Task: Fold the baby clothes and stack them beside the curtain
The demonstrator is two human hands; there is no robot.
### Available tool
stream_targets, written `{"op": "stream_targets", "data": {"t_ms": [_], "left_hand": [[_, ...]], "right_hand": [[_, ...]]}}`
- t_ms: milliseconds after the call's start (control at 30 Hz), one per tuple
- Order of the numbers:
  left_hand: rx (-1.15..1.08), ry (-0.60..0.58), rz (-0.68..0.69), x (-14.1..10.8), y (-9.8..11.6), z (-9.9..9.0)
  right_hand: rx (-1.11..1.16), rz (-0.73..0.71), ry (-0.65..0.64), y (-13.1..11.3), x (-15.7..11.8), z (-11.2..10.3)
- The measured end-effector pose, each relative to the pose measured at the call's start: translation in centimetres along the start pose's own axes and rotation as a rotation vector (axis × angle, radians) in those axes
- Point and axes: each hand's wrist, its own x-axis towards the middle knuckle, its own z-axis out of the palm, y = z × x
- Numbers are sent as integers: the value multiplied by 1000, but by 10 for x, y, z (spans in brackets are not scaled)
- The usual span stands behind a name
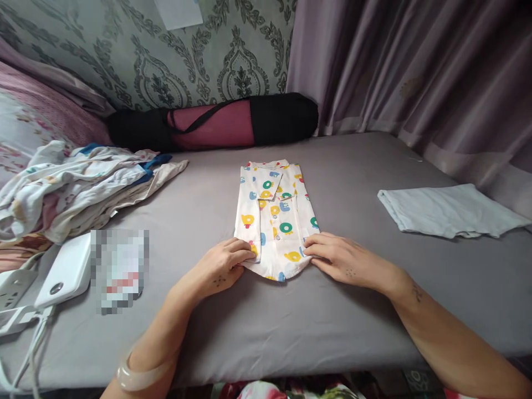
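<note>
Shirt (pixel 270 221) lies on the grey sheet (pixel 353 321), long axis twelve-to-six, extending toward twelve from left hand (pixel 220 267) at its seven o'clock corner and right hand (pixel 349 259) at five, equally near, fingers nearly closed, pinching cloth.

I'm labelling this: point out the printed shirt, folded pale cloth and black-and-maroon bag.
Printed shirt (pixel 272 221), head view: its front.
Folded pale cloth (pixel 446 210), head view: top surface.
Black-and-maroon bag (pixel 222 124), head view: maroon panel.
</note>
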Motion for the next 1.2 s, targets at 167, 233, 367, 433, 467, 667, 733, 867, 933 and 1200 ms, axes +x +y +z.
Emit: {"op": "stream_targets", "data": {"t_ms": [167,233,367,433,467,667,733,867,933,1200], "left_hand": [[-9,23,-42,-2,-10,-1],[-27,54,-67,-2,-14,-2],[-88,145,-165,-2,-19,-4],[-118,177,-219,-2,-21,-4],[-136,190,-251,-2,-21,-5],[-277,276,-498,-2,-26,0],[-367,299,-553,0,-27,3],[-518,349,-640,4,-26,6],[-499,385,-675,5,-25,6],[-196,468,-609,3,-26,8]], "right_hand": [[-57,12,21,10,-5,3],[-61,67,30,15,-6,0],[9,122,52,24,-4,-8],[66,134,63,29,-3,-11],[93,150,69,31,-3,-12],[231,374,144,40,0,-10],[264,450,193,42,3,-4],[231,590,339,44,13,11],[179,637,384,44,15,17],[-60,564,468,39,16,22]]}}
